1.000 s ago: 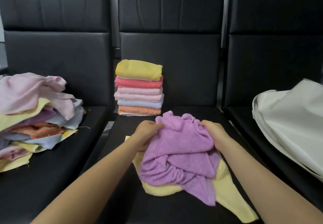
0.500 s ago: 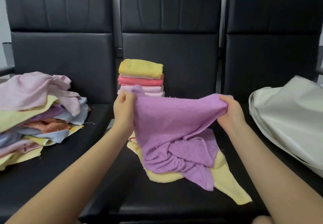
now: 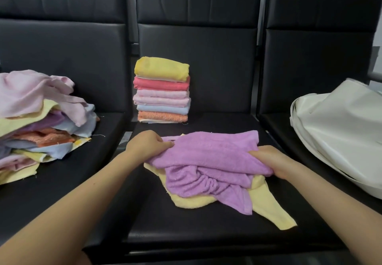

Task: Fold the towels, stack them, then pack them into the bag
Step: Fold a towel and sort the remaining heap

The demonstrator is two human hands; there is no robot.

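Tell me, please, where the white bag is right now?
In the head view, the white bag lies on the right-hand black chair seat, right of the purple towel and the right hand.

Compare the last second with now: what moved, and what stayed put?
Both hands, left hand and right hand, lifted the purple towel and stretched its top edge apart, then brought it back down over the yellow towel, gripping it throughout. The folded stack, unfolded pile and white bag stayed where they were.
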